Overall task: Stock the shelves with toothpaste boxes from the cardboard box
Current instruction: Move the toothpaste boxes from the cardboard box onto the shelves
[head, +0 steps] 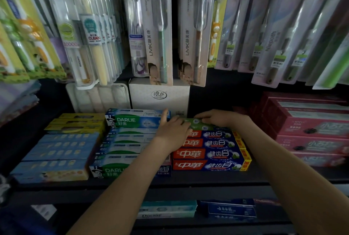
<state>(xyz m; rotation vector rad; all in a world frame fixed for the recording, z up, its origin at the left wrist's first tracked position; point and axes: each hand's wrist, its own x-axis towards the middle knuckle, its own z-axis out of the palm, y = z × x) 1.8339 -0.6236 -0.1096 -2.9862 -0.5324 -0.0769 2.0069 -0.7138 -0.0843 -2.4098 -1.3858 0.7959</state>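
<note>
A green toothpaste box lies at the back of the row of red-and-blue toothpaste boxes on the dark shelf. My right hand curls over its right part and grips it. My left hand lies on its left end with fingers stretched toward the raised Darlie box. More Darlie boxes fill the row to the left. The cardboard box is not in view.
Blue boxes and yellow boxes lie at the left, red boxes are stacked at the right. A white Langsha carton stands behind. Packaged toothbrushes hang above. A lower shelf holds more boxes.
</note>
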